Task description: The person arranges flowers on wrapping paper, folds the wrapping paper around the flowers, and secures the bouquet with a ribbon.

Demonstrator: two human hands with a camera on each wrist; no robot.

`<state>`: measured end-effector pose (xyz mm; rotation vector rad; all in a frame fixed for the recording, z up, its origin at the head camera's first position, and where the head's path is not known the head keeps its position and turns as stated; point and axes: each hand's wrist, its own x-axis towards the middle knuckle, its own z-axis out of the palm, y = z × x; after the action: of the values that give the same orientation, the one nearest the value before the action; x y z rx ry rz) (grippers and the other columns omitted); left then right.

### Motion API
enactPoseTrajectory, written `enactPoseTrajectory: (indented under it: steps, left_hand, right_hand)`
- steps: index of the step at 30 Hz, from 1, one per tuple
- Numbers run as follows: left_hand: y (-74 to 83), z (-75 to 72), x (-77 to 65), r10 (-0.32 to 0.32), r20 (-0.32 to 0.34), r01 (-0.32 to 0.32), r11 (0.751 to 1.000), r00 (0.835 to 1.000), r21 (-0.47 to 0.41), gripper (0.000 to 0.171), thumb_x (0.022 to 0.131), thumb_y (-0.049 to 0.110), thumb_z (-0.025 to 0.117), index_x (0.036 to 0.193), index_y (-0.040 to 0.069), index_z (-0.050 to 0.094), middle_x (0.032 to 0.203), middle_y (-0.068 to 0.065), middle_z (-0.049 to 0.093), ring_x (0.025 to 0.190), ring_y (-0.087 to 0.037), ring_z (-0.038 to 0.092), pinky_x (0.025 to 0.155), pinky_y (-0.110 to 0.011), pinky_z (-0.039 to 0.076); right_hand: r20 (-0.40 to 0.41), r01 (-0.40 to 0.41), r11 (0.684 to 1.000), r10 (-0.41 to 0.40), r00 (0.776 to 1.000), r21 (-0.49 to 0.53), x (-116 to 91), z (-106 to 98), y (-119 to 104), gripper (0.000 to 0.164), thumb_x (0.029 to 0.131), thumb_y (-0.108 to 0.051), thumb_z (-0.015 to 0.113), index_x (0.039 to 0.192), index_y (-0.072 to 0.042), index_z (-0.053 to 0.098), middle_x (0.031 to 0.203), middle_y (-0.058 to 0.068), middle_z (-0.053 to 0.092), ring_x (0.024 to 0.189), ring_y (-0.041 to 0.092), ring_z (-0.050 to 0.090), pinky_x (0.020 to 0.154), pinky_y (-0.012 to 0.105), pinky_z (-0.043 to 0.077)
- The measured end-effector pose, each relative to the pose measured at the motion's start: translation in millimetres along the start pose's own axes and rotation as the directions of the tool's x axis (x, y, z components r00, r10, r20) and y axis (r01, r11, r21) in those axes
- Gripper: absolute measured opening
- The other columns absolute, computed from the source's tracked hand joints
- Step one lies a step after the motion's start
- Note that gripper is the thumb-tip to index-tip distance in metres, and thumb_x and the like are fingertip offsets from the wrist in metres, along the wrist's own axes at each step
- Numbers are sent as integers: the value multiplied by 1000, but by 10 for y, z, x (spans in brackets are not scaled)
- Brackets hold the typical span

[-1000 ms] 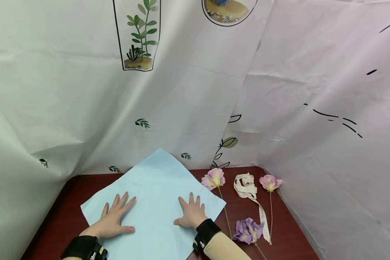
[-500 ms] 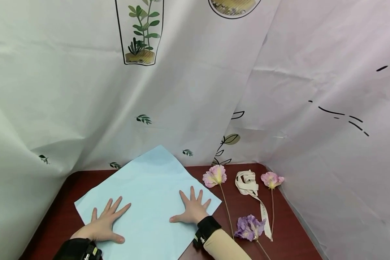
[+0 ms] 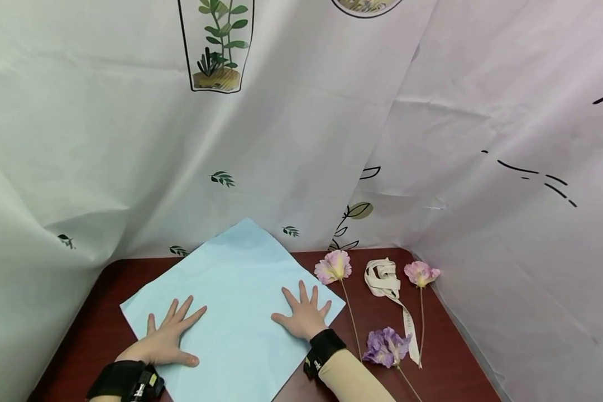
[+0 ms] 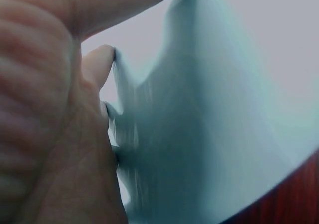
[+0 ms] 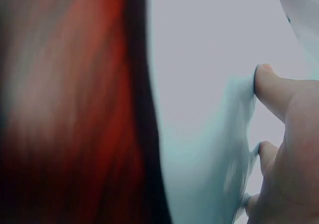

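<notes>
Both hands [image 3: 167,339] [image 3: 304,317] splayed wide, touching blue sheet [image 3: 241,312]

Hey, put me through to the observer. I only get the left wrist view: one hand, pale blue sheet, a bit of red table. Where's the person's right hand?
Observer: The right hand rests on the blue sheet with its fingers spread.
Operator: Copy. Is anything lying to the right of the sheet?
Observer: Yes, a purple flower lies on the table there.
</notes>
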<state>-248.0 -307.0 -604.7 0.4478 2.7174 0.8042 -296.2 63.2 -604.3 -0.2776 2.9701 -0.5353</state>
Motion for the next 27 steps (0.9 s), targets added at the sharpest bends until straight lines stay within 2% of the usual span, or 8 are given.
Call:
enactPoseTrajectory:
  steps: [6, 8, 13, 19, 21, 23, 27]
  left_hand:
    - [11, 143, 125, 45, -33, -46, 998, 998, -29, 118, 62, 74, 80, 159, 26, 35, 168, -21, 5, 148, -56, -10, 96, -82, -22]
    - [11, 168, 149, 45, -35, -46, 998, 998, -34, 119, 61, 76, 80, 159, 28, 35, 168, -20, 5, 148, -56, -10, 95, -81, -22]
    - [33, 209, 189, 21, -24, -22, 999, 999, -35, 121, 58, 78, 79, 158, 27, 36, 168, -21, 6, 149, -56, -9, 96, -82, -21]
    - [83, 261, 205, 34, -19, -35, 999, 999, -38, 120, 60, 75, 81, 158, 24, 36, 168, -21, 5, 149, -55, -11, 95, -82, -22]
    - [79, 278, 211, 16, -20, -16, 1000, 1000, -18, 123, 58, 78, 80, 159, 23, 35, 168, -20, 4, 149, -53, -12, 97, -80, -23]
    - [75, 282, 214, 11, -21, -12, 1000, 1000, -18, 124, 58, 79, 79, 159, 24, 34, 169, -19, 2, 149, -53, -13, 97, -79, -24]
    - [35, 285, 224, 42, -57, -43, 999, 997, -10, 122, 58, 81, 77, 160, 31, 32, 169, -16, 2, 149, -52, -13, 96, -80, -24]
  right_hand:
    - [-5, -30, 999, 30, 1000, -21, 20, -124, 154, 78, 88, -69, 61, 155, -32, 43, 166, 17, 22, 150, 52, 9, 103, 84, 5]
    - [-8, -26, 1000, 26, 1000, 2, 18, -149, 164, 79, 87, -67, 64, 154, -30, 45, 165, 20, 22, 150, 54, 10, 103, 84, 5]
    - [-7, -37, 999, 37, 999, 27, 15, -146, 220, 83, 85, -69, 65, 155, -30, 44, 165, 23, 19, 149, 55, 8, 102, 85, 4]
    - [-30, -98, 995, 97, 995, -31, 8, -153, 218, 84, 84, -67, 68, 154, -29, 44, 165, 21, 22, 150, 54, 9, 105, 83, 5]
    - [-29, -83, 995, 82, 996, -46, 9, -151, 158, 85, 84, -67, 68, 156, -30, 42, 165, 20, 21, 150, 54, 8, 106, 82, 5]
    - [-12, -23, 999, 22, 1000, -34, -2, -135, 93, 89, 82, -69, 69, 156, -28, 42, 165, 23, 21, 148, 57, 8, 103, 84, 6]
    - [93, 55, 998, -51, 994, -43, -9, -76, 28, 101, 76, -79, 67, 159, -34, 32, 168, 19, 13, 150, 54, 4, 101, 85, 6]
